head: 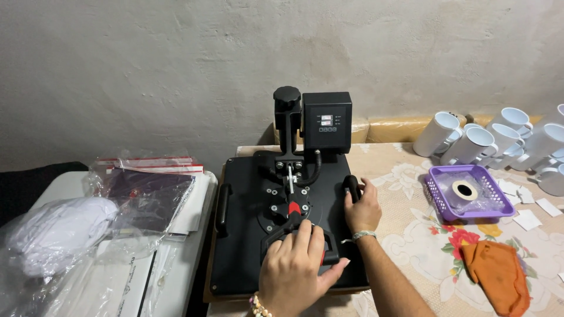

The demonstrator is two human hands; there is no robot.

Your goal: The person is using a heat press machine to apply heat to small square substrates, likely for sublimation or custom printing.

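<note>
The left hand [296,267] lies over the black front handle [294,235] of the heat press [282,229], fingers curled down across the bar and thumb stretched out toward 3 o'clock; it grips the handle, with a beaded bracelet [258,305] at the wrist. At about 2 o'clock from it, the right hand [363,210] is closed around the short black side grip [351,186] on the press's right edge, a thin band [363,235] on its wrist.

The press sits at the middle of the view, its flat black upper plate down and level, on a table covered with a flowered cloth [411,246]. At 12 o'clock from the hands rise the black knob [286,97] and the control box [326,122].

Toward 3 o'clock lies a purple basket [437,199] holding a roll of tape [465,190], with an orange rag [499,273] at 4 o'clock. White mugs [487,141] lie clustered at 2 o'clock. At 9 o'clock, plastic-wrapped garments [106,217] rest on a white surface.
</note>
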